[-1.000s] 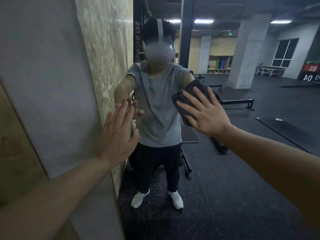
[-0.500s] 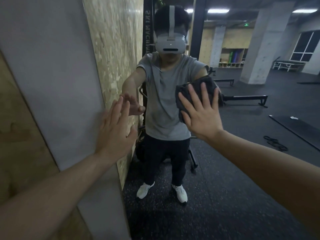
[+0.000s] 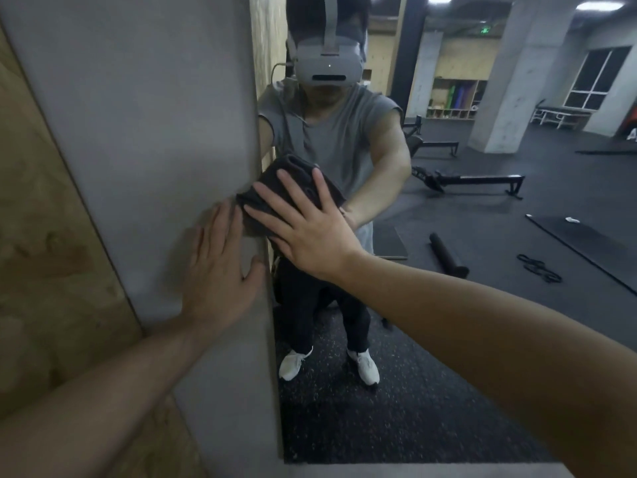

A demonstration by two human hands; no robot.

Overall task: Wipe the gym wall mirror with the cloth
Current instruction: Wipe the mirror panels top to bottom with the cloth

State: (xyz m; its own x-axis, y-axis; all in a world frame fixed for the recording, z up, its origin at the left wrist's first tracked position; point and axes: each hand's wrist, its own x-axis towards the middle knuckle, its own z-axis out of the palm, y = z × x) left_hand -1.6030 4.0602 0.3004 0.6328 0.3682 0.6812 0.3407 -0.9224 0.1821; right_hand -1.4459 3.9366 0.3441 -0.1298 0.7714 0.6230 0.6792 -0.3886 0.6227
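The wall mirror (image 3: 465, 357) fills the right of the head view and reflects a person in a grey shirt and the gym floor. A dark cloth (image 3: 293, 174) lies flat against the glass at the mirror's left edge. My right hand (image 3: 303, 229) presses it there with straight, spread fingers. My left hand (image 3: 220, 267) rests flat on the grey wall panel (image 3: 144, 132) just left of the mirror edge, fingertips near the cloth.
A wooden board (image 3: 51, 253) covers the wall at far left. The mirror's lower edge (image 3: 413, 465) runs along the bottom. Reflected in the glass are a concrete pillar (image 3: 510, 81), a low bench (image 3: 475, 181), a roller (image 3: 448, 257) and floor mats.
My right hand has slid the cloth left and down to the mirror's left edge. My left hand has shifted onto the grey panel. The view has moved closer to the mirror.
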